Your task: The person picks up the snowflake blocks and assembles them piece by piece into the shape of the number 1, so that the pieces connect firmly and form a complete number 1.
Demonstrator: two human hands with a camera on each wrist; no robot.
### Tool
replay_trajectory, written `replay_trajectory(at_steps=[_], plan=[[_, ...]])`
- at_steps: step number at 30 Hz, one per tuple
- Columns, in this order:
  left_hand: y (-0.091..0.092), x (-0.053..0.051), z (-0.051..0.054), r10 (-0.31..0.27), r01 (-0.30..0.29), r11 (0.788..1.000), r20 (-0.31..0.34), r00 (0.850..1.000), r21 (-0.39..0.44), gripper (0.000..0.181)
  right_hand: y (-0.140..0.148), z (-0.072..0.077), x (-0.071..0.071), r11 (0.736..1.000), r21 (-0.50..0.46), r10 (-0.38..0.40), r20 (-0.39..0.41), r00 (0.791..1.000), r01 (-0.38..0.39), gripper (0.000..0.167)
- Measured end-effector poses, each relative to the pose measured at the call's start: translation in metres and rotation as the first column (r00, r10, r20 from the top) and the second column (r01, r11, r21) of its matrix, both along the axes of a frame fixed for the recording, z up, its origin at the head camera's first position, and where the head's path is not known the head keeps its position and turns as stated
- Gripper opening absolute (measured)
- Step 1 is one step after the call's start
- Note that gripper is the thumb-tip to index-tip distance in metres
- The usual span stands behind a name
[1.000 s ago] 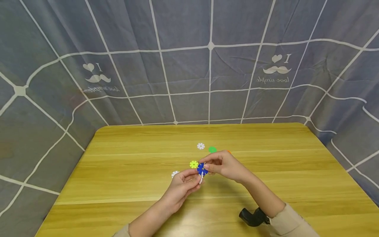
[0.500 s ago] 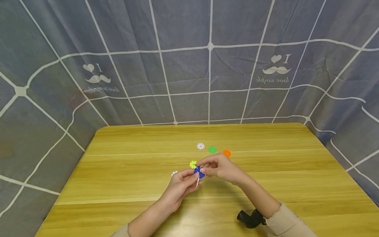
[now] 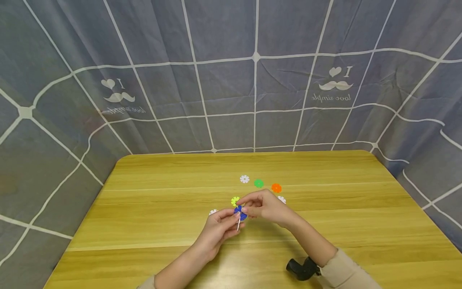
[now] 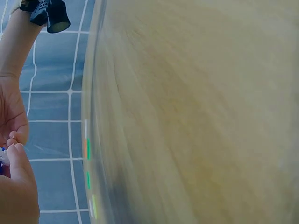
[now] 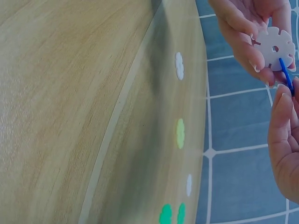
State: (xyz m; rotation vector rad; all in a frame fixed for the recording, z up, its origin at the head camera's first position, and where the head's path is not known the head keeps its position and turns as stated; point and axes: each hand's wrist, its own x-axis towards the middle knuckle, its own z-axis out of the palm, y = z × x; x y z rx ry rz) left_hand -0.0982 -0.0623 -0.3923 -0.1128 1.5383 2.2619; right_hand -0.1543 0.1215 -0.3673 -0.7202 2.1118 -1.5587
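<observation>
My left hand (image 3: 215, 232) pinches a white notched plastic disc (image 5: 272, 43) between thumb and fingers. The right hand (image 3: 268, 208) pinches a blue notched plastic disc (image 3: 238, 209) by its rim. In the right wrist view the blue disc's edge meets the white one at an angle, overlapping its lower part; whether the notches are fully interlocked I cannot tell. Both hands are raised above the wooden table (image 3: 162, 224). Just beyond the fingers lies a yellow-green disc (image 3: 235, 201), partly covered by the right hand. Only a sliver of the held pieces shows in the left wrist view.
Farther back lie a white disc (image 3: 244, 179), a green disc (image 3: 258, 183) and an orange disc (image 3: 276, 188). Another white disc (image 3: 282, 199) sits beside the right hand, and one more white disc (image 3: 213, 212) is partly behind the left. A grey curtain (image 3: 231, 88) borders the table.
Both hands have drifted slightly left and toward the person with the discs. The white held disc has turned more edge-on. The orange disc and a white one have come out from behind the right hand.
</observation>
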Motion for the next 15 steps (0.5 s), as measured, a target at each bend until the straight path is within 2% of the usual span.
replay_trajectory(at_steps=[9,15], plan=[[-0.018,-0.003,0.002,0.090,-0.089,0.996,0.027,0.996,-0.022,0.027,0.000,-0.007,-0.006,0.999,-0.013,-0.048,0.054,0.997,0.049,0.027],[-0.037,-0.005,0.000,0.187,-0.184,0.980,0.037,0.982,-0.070,0.020,-0.009,-0.019,-0.013,0.999,-0.002,-0.045,0.043,0.998,0.045,0.029]])
